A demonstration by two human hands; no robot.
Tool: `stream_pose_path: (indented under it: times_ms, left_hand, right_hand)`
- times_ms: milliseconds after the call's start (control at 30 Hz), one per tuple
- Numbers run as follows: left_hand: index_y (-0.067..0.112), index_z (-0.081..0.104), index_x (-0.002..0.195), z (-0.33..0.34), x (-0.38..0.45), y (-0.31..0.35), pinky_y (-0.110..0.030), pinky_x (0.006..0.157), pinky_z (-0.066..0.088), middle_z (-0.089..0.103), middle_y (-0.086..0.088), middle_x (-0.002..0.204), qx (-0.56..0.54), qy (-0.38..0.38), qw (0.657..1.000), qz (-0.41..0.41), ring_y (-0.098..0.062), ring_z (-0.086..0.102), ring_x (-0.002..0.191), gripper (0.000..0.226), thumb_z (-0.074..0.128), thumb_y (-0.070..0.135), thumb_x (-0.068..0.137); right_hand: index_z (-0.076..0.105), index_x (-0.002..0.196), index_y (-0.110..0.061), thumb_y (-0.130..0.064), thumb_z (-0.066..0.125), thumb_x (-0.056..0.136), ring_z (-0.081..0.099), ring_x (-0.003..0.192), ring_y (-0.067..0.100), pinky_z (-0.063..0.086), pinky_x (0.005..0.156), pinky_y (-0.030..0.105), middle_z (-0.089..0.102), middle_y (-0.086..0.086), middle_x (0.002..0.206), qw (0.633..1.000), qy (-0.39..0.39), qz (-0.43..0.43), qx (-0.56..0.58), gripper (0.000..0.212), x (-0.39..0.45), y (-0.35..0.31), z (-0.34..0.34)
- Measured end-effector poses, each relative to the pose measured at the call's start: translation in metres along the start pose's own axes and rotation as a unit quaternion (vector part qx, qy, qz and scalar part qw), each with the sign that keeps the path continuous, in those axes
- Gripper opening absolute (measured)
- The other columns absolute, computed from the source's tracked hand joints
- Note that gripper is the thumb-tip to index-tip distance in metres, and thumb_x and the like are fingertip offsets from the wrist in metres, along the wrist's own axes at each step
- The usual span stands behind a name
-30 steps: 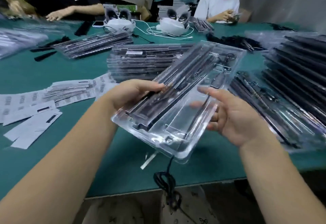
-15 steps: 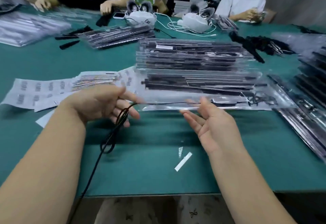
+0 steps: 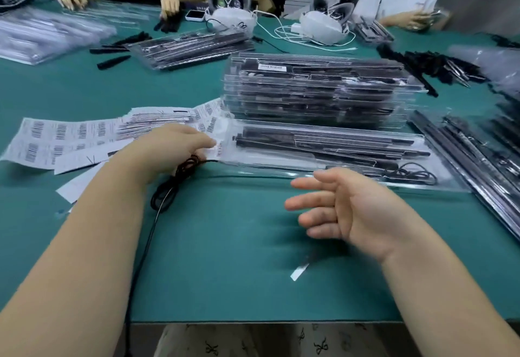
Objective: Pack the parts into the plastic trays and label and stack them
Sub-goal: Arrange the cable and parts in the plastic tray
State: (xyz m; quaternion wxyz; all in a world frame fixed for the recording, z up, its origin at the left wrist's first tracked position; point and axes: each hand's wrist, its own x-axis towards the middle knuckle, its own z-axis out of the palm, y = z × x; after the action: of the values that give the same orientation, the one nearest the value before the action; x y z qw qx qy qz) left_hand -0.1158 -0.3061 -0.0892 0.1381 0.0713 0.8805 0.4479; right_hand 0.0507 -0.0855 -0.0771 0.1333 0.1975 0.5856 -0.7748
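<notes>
Looking at it now, the packed tray (image 3: pixel 323 154) has gone from my hands to the surface (image 3: pixel 225 244); left hand (image 3: pixel 166 151) pinches a label (image 3: pixel 219 148) at its left end, right hand (image 3: pixel 346 207) loose, fingers apart.

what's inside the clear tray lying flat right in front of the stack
The clear tray holds long black strips and a coiled black cord. Anything beneath the strips is hidden.

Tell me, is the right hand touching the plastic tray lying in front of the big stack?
Apart. The head view shows the right hand open over bare green table, with a strip of green between its fingertips and the near edge of the plastic tray.
</notes>
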Motion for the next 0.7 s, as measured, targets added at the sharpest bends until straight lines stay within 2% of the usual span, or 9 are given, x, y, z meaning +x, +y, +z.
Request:
stream_pose_path:
  times_ms: [133, 233, 300, 367, 400, 433, 500, 600, 700]
  left_hand:
    - [0.031, 0.069, 0.081, -0.019, -0.008, -0.003, -0.025, 0.060, 0.044, 0.068, 0.008, 0.081, 0.079, -0.009, 0.996, 0.033, -0.013, 0.063, 0.071, 0.031, 0.079, 0.053, 0.062]
    - [0.027, 0.069, 0.074, -0.026, -0.015, -0.005, -0.026, 0.060, 0.043, 0.068, 0.007, 0.073, 0.201, -0.034, 0.979, 0.000, -0.014, 0.062, 0.072, 0.042, 0.083, 0.058, 0.048]
    - [0.029, 0.071, 0.070, -0.026, -0.017, -0.003, -0.025, 0.060, 0.043, 0.069, 0.009, 0.068, 0.228, -0.069, 0.971, 0.003, -0.011, 0.061, 0.070, 0.032, 0.084, 0.053, 0.054]
    - [0.033, 0.072, 0.070, -0.024, -0.020, -0.001, -0.022, 0.058, 0.042, 0.067, 0.011, 0.063, 0.208, -0.121, 0.970, 0.026, -0.007, 0.058, 0.062, 0.021, 0.081, 0.049, 0.060]
    - [0.033, 0.073, 0.072, -0.022, -0.022, 0.001, -0.020, 0.057, 0.043, 0.067, 0.010, 0.063, 0.189, -0.148, 0.970, 0.037, -0.005, 0.057, 0.057, 0.018, 0.077, 0.047, 0.062]
    - [0.030, 0.073, 0.074, -0.021, -0.023, 0.003, -0.018, 0.055, 0.045, 0.068, 0.009, 0.065, 0.166, -0.175, 0.969, 0.046, -0.003, 0.058, 0.056, 0.014, 0.073, 0.042, 0.066]
    - [0.022, 0.073, 0.077, -0.018, -0.027, 0.008, -0.016, 0.054, 0.048, 0.073, 0.003, 0.075, 0.123, -0.236, 0.963, 0.045, -0.007, 0.064, 0.061, 0.010, 0.068, 0.029, 0.072]
    - [0.015, 0.073, 0.080, -0.014, -0.029, 0.013, -0.021, 0.056, 0.051, 0.073, -0.009, 0.076, 0.103, -0.286, 0.952, 0.028, -0.017, 0.068, 0.065, 0.026, 0.056, 0.029, 0.066]
    - [0.019, 0.074, 0.078, -0.013, -0.031, 0.015, -0.026, 0.060, 0.052, 0.071, -0.010, 0.072, 0.109, -0.292, 0.949, 0.039, -0.019, 0.066, 0.063, 0.029, 0.052, 0.031, 0.064]
  right_hand:
    - [0.065, 0.095, -0.012, -0.024, 0.050, 0.093, 0.067, 0.056, 0.016, 0.053, 0.049, 0.025, 0.074, 0.007, 0.079, 0.987, 0.050, -0.105, -0.111, 0.019, 0.005, -0.026, 0.002]
    - [0.066, 0.087, -0.020, -0.021, 0.057, 0.091, 0.067, 0.061, 0.009, 0.055, 0.056, 0.023, 0.073, -0.004, 0.074, 0.941, 0.117, -0.221, -0.229, 0.009, 0.025, -0.041, 0.007]
    - [0.068, 0.091, -0.025, -0.028, 0.062, 0.087, 0.061, 0.069, 0.002, 0.051, 0.065, 0.018, 0.070, -0.012, 0.080, 0.865, 0.160, -0.310, -0.360, 0.007, 0.040, -0.038, 0.009]
    - [0.067, 0.107, -0.026, -0.038, 0.066, 0.084, 0.053, 0.091, -0.001, 0.042, 0.084, 0.012, 0.065, -0.015, 0.102, 0.756, 0.144, -0.360, -0.527, 0.027, 0.053, -0.027, 0.011]
    - [0.064, 0.117, -0.025, -0.044, 0.065, 0.083, 0.049, 0.106, 0.003, 0.036, 0.097, 0.017, 0.061, -0.011, 0.114, 0.713, 0.116, -0.360, -0.590, 0.039, 0.059, -0.020, 0.011]
    - [0.060, 0.124, -0.026, -0.049, 0.064, 0.083, 0.043, 0.118, 0.009, 0.031, 0.106, 0.025, 0.057, -0.008, 0.124, 0.693, 0.090, -0.344, -0.627, 0.047, 0.064, -0.015, 0.009]
    - [0.056, 0.128, -0.030, -0.053, 0.059, 0.084, 0.036, 0.126, 0.015, 0.026, 0.110, 0.038, 0.050, -0.007, 0.133, 0.703, 0.070, -0.309, -0.636, 0.050, 0.068, -0.011, 0.008]
    - [0.061, 0.124, -0.030, -0.046, 0.056, 0.090, 0.036, 0.125, 0.017, 0.027, 0.109, 0.041, 0.053, -0.008, 0.132, 0.719, 0.081, -0.321, -0.611, 0.038, 0.069, -0.010, 0.006]
    - [0.066, 0.119, -0.022, -0.035, 0.052, 0.095, 0.045, 0.117, 0.024, 0.034, 0.101, 0.040, 0.060, -0.004, 0.125, 0.690, 0.098, -0.358, -0.621, 0.030, 0.069, -0.007, 0.011]
